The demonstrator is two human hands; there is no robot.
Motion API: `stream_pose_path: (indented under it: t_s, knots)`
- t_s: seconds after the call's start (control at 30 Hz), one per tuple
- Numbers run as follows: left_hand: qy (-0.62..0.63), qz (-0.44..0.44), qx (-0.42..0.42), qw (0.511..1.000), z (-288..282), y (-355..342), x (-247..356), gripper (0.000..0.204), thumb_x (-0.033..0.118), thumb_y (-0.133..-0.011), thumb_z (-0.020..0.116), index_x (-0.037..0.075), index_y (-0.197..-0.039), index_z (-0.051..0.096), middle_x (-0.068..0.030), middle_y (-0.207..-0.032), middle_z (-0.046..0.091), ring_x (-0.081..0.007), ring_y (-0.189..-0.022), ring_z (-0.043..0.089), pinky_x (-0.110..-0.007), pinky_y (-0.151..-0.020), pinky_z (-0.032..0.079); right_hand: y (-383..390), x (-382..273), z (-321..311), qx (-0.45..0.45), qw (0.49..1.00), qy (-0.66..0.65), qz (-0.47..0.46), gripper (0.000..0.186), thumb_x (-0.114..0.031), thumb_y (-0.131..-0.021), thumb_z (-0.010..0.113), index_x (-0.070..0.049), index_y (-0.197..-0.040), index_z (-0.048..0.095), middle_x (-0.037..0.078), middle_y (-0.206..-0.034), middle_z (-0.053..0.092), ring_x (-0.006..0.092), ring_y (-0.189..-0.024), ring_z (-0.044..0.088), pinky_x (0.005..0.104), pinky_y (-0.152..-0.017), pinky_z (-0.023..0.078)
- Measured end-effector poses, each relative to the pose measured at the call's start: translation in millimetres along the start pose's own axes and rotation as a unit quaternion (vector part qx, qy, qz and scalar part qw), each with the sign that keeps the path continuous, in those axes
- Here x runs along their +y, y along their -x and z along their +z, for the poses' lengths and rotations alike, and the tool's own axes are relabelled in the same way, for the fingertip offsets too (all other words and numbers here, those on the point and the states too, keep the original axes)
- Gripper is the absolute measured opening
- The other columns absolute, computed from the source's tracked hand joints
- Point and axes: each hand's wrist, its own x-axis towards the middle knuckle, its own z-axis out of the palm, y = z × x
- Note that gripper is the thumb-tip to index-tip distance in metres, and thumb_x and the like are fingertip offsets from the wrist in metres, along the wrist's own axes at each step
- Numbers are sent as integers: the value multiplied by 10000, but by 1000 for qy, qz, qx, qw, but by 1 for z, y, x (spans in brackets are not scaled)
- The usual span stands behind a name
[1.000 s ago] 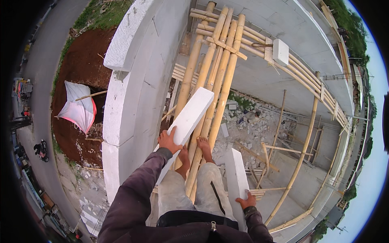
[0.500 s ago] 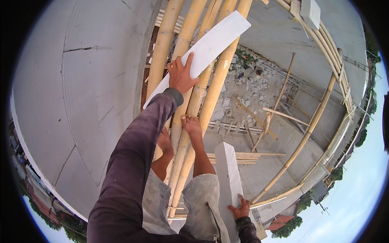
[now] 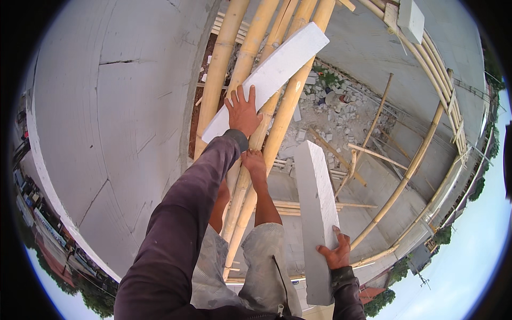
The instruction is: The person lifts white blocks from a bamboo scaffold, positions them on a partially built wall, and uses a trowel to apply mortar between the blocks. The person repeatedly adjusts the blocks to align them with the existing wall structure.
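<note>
A long white lightweight concrete block [image 3: 290,56] lies slantwise across the bamboo poles in front of me. My left hand [image 3: 244,112] is at its lower edge with the fingers spread over its face; no grip is closed around it. To my right, a second white block [image 3: 314,213] stands out lengthwise beside my knee, clear of the poles. My right hand [image 3: 336,250] grips its right side near the lower end, thumb on the facing side and fingers along the edge. The far side of that block is hidden.
My bare feet [image 3: 253,161] stand on the bamboo poles [image 3: 292,93]. A grey block wall [image 3: 128,106] rises at the left. Far below lie rubble [image 3: 320,120] and what looks like a person [image 3: 337,100]. Bamboo scaffolding [image 3: 416,160] curves along the right, with another white block [image 3: 410,21] on it.
My right hand has brought its block up and forward. The fingers of my left hand have spread wider on the other block, and the view has shifted slightly.
</note>
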Motion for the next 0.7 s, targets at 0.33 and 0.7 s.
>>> stream_pose_path:
  t_s: [0.33, 0.7]
  knots:
    - [684, -270, -195, 649, -211, 211, 140, 1087, 496, -860, 690, -36, -1561, 51, -280, -1574, 159, -344, -1444, 295, -454, -1177, 256, 42, -169, -80, 48, 976, -38, -211, 867, -294, -610, 834, -43, -1381, 525, 234, -1194, 511, 391, -1170, 490, 456, -1008, 399]
    - [881, -79, -138, 446, -325, 229, 44, 992, 526, -843, 640, 61, -1574, 158, -202, -1540, 300, -321, -1430, 301, -463, -1156, 274, 82, -261, -115, -259, 877, -336, -225, 1043, -387, -781, 804, 80, -1516, 231, 267, -1385, 453, 321, -1280, 476, 417, -1079, 376]
